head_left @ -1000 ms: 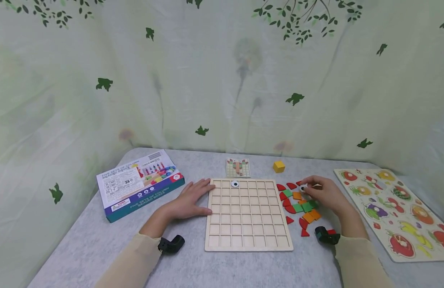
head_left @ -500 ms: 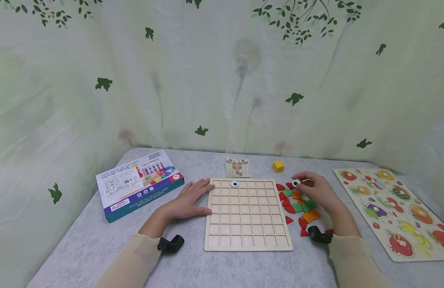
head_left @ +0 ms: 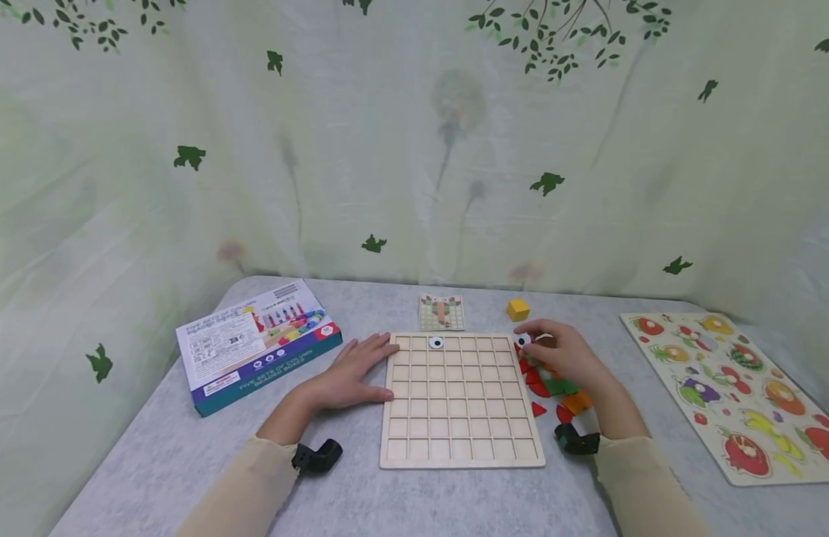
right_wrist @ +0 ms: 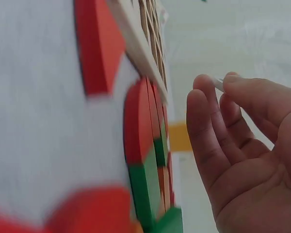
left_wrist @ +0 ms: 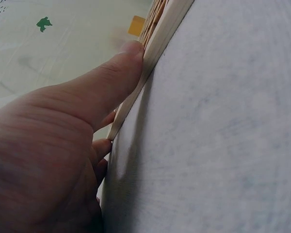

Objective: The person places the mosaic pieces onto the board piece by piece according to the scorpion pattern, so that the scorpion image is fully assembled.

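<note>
A wooden grid board (head_left: 463, 403) lies in the middle of the table in the head view. One round eye tile (head_left: 436, 343) sits in its top row. My left hand (head_left: 350, 379) rests at the board's left edge with straight fingers; the left wrist view shows its thumb (left_wrist: 119, 73) against the wooden rim. My right hand (head_left: 565, 354) pinches a second eye tile (head_left: 522, 340) by the board's upper right corner. The right wrist view shows this tile (right_wrist: 218, 84) edge-on between thumb and fingertip, raised above the pieces. Red, green and orange pieces (head_left: 558, 386) lie under that hand.
Behind the board lies a small pattern card (head_left: 442, 312), with a yellow cube (head_left: 518, 310) to its right. A boxed bead set (head_left: 260, 344) sits at the left. At the right lies a fruit puzzle board (head_left: 736, 395). A leaf-printed curtain (head_left: 414, 149) hangs behind the table.
My right hand has carried the eye tile leftward from above the coloured pieces to the board's upper right corner. The left hand has stayed at the board's edge.
</note>
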Demonstrator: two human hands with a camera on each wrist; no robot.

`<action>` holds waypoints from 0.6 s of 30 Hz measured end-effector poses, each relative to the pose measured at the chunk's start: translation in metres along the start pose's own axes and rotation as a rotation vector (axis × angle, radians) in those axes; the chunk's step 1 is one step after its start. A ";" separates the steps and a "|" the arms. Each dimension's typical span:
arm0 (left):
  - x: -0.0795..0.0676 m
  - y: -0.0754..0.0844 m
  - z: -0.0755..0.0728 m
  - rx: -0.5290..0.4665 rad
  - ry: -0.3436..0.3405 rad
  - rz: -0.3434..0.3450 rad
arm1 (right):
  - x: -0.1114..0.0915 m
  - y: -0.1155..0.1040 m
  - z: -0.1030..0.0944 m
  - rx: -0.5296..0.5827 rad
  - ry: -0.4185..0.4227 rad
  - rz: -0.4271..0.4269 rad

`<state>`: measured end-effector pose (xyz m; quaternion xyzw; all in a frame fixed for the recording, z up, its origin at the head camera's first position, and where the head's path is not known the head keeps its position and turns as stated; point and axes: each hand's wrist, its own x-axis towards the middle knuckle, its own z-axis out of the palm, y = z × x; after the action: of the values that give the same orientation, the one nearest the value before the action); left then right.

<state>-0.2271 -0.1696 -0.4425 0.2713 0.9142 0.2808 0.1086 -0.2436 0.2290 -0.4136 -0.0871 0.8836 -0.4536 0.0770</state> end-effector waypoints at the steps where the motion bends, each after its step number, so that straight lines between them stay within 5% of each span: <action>1: 0.000 0.000 0.000 0.000 -0.001 0.000 | 0.000 -0.002 0.002 -0.002 -0.007 -0.005; 18: 0.000 0.000 0.000 0.004 -0.002 -0.008 | 0.009 -0.027 0.018 -0.070 -0.138 -0.016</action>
<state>-0.2272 -0.1692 -0.4427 0.2680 0.9158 0.2781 0.1102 -0.2463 0.1971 -0.4027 -0.1281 0.8907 -0.4160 0.1311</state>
